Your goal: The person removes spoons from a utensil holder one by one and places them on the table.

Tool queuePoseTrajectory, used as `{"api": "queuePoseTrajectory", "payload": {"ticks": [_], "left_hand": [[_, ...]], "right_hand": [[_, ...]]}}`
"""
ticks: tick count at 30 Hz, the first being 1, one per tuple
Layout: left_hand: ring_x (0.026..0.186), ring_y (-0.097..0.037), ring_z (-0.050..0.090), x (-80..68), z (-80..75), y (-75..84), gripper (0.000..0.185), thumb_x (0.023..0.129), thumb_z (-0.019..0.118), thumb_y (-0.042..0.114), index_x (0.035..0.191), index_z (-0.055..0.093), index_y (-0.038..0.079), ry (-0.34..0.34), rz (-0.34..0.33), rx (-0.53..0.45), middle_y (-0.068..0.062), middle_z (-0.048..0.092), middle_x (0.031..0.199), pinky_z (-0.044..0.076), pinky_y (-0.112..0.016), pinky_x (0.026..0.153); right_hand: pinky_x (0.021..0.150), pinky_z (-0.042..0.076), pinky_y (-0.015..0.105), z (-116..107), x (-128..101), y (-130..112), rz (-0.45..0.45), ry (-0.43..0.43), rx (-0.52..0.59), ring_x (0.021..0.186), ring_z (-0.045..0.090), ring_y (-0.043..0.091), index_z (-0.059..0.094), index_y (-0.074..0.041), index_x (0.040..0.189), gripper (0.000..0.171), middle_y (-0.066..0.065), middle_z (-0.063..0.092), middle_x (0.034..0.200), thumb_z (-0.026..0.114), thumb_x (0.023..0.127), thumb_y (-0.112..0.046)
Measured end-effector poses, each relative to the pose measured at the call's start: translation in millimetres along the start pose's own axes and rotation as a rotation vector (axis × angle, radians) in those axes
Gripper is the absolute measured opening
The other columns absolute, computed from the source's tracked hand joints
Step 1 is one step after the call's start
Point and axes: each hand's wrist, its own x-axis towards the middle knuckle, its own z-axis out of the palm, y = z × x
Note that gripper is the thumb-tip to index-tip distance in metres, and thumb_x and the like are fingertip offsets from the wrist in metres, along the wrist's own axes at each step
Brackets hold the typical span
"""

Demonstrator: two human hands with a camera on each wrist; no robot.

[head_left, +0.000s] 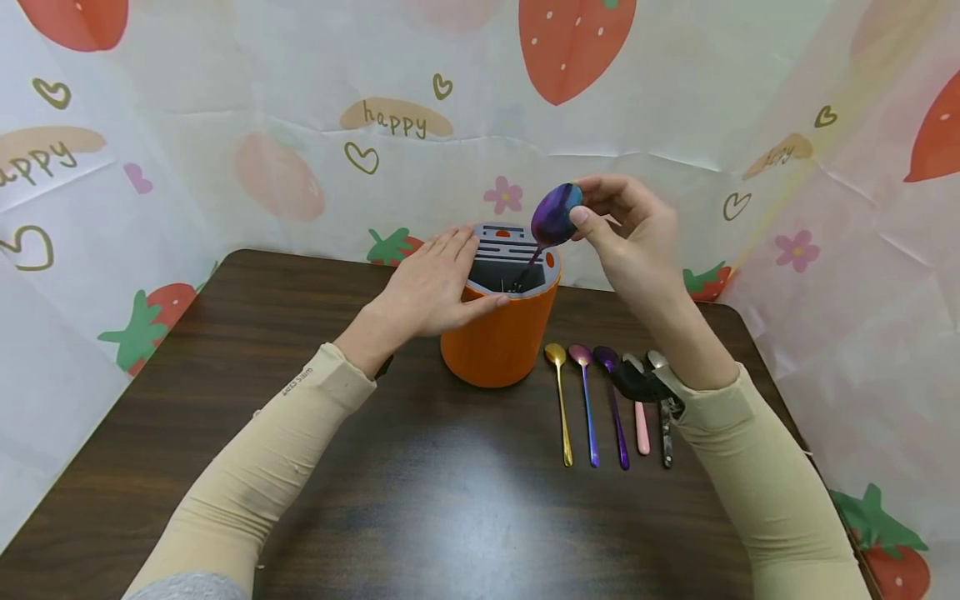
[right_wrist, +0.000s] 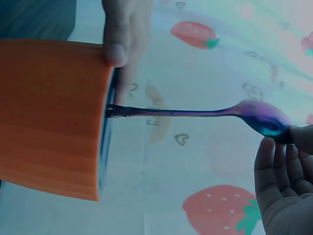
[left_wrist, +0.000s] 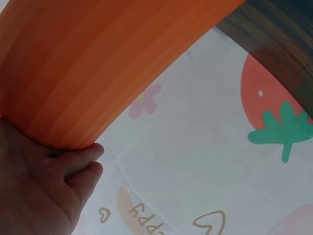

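Observation:
An orange utensil holder [head_left: 501,337] with a grey slotted top stands on the dark wooden table [head_left: 420,492]. My left hand [head_left: 438,283] grips its left side near the rim, thumb on the orange wall [left_wrist: 88,73]. My right hand [head_left: 622,229] pinches the bowl of an iridescent purple-blue spoon [head_left: 556,215] above the holder. The spoon's handle points down into the holder's open compartment. In the right wrist view the spoon [right_wrist: 259,116] runs level from my fingertips [right_wrist: 274,161] into the orange holder [right_wrist: 51,115].
Several spoons lie side by side right of the holder: a gold spoon [head_left: 560,400], an iridescent one [head_left: 587,404], a purple one [head_left: 615,408], a pink-handled one [head_left: 641,425] and a dark-handled one [head_left: 666,429]. A strawberry-print sheet [head_left: 300,125] walls the table in.

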Motion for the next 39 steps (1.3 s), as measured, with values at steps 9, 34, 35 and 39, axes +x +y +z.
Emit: {"api": "queuePoseTrajectory", "payload": {"ticks": [9,34,35,39], "left_hand": [[0.159,-0.034,0.018,0.0,0.7,0.3,0.106,0.097,0.034,0.08,0.163,0.025,-0.002,-0.003,0.0,0.016,-0.016,0.019,0.172,0.016,-0.046,0.129],[0.159,-0.034,0.016,1.1,-1.8,-2.4,0.105,0.098,0.035,0.079,0.164,0.024,-0.001,-0.011,-0.001,0.006,-0.016,0.017,0.173,0.015,-0.045,0.13],[0.159,-0.034,0.017,1.0,-1.5,-2.3,0.105,0.098,0.035,0.08,0.164,0.025,-0.002,-0.009,0.001,0.003,-0.016,0.017,0.173,0.015,-0.045,0.13],[0.159,-0.034,0.017,0.5,0.1,-1.7,0.105,0.097,0.035,0.08,0.163,0.026,-0.002,-0.001,0.008,-0.002,-0.016,0.018,0.172,0.016,-0.046,0.129]], "right_hand": [[0.075,0.058,0.024,-15,-5,-10,-0.089,0.086,0.105,0.08,0.064,0.018,0.071,0.004,0.113,0.021,0.006,0.07,0.098,0.068,0.094,0.012],[0.069,0.058,0.025,-75,-31,-7,-0.081,0.324,0.315,0.073,0.065,0.022,0.067,0.019,0.106,0.02,0.018,0.071,0.092,0.065,0.087,0.024],[0.069,0.058,0.024,-78,-34,-4,-0.072,0.325,0.322,0.073,0.065,0.022,0.067,0.019,0.106,0.02,0.018,0.071,0.091,0.064,0.087,0.024],[0.07,0.057,0.021,-91,-46,6,-0.01,0.346,0.291,0.075,0.065,0.019,0.069,0.018,0.104,0.018,0.015,0.072,0.09,0.064,0.088,0.024]]}}
